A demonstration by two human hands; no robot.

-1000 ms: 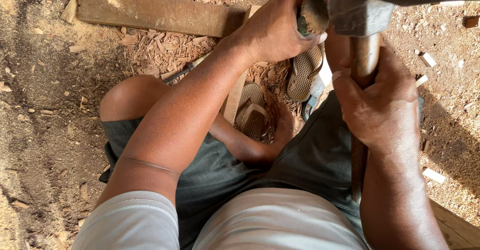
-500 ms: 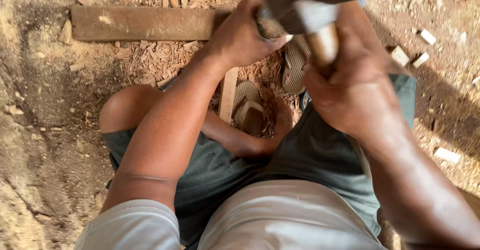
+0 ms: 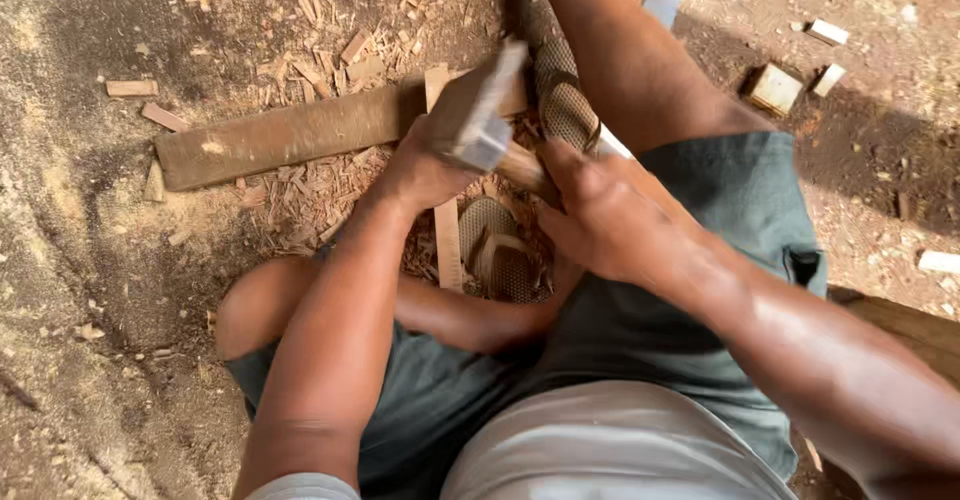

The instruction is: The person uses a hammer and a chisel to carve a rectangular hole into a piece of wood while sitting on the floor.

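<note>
I sit on the dirt ground with my legs folded. My right hand [image 3: 600,215] grips the brown handle of a mallet [image 3: 480,115], whose blocky head with a grey end sits low over my left fist. My left hand [image 3: 420,172] is closed around an upright tool with a rounded wooden handle, now mostly hidden beneath the mallet head. A narrow wooden strip [image 3: 447,245] lies on the ground just below both hands, among wood chips.
A long flat plank [image 3: 285,138] lies on the ground beyond my left hand. Two woven sandals [image 3: 505,255] [image 3: 565,105] rest by my feet. Small wood blocks [image 3: 775,88] and chips are scattered at upper right. Another board [image 3: 905,325] lies at right.
The mallet has swung down from high near the camera onto the tool in my left fist. My left hand stayed closed on the tool, and the view has shifted.
</note>
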